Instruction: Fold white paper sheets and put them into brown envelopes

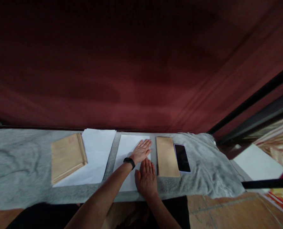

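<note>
A white sheet of paper [128, 144] lies on the grey cloth in front of me. My left hand [141, 151], with a black band at the wrist, rests flat on the sheet's upper right part, fingers stretched toward the right edge. Just below it, my right hand [147, 179] lies flat along the same right edge, its fingers pointing away from me and nearly touching the left hand. Neither hand grasps anything. Part of the sheet is hidden under the hands and left forearm; whether it is folded I cannot tell.
Left of the sheet lie more white papers [97, 159], partly under a stack of brown envelopes [67, 156]. On the right are more brown envelopes [167, 157] and a phone [182, 158]. Grey cloth [203, 159] covers the surface, backed by a dark red panel [131, 95].
</note>
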A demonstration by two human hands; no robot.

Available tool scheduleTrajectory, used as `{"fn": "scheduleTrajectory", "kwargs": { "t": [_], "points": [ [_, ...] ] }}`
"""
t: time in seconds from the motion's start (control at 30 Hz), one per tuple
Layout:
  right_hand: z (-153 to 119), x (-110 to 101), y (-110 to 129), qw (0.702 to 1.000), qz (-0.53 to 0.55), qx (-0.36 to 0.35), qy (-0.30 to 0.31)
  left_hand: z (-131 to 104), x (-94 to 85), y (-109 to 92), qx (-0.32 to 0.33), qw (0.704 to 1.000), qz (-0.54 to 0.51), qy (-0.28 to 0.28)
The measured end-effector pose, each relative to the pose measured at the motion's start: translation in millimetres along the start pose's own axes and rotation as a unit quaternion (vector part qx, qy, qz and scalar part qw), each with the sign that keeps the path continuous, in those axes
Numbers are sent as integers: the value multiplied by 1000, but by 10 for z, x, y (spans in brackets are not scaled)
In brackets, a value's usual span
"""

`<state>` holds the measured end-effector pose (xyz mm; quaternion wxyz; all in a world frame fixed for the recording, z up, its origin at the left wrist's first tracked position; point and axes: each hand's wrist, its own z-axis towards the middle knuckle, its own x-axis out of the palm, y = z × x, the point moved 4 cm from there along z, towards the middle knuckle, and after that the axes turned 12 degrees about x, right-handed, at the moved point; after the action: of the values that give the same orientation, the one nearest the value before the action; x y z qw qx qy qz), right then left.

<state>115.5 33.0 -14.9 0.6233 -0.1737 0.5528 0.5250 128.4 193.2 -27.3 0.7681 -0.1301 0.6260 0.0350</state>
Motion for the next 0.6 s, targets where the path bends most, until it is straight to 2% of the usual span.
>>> {"fn": "scheduleTrajectory", "kwargs": {
  "t": [0.33, 0.6],
  "points": [
    [-74, 64, -31, 999, -4, -18, -42, -308, -97, -212, 53, 998, -19, -1],
    [-73, 81, -46, 999, -7, -53, -5, -649, -194, -358, 45, 998, -39, 0]
  ]
}}
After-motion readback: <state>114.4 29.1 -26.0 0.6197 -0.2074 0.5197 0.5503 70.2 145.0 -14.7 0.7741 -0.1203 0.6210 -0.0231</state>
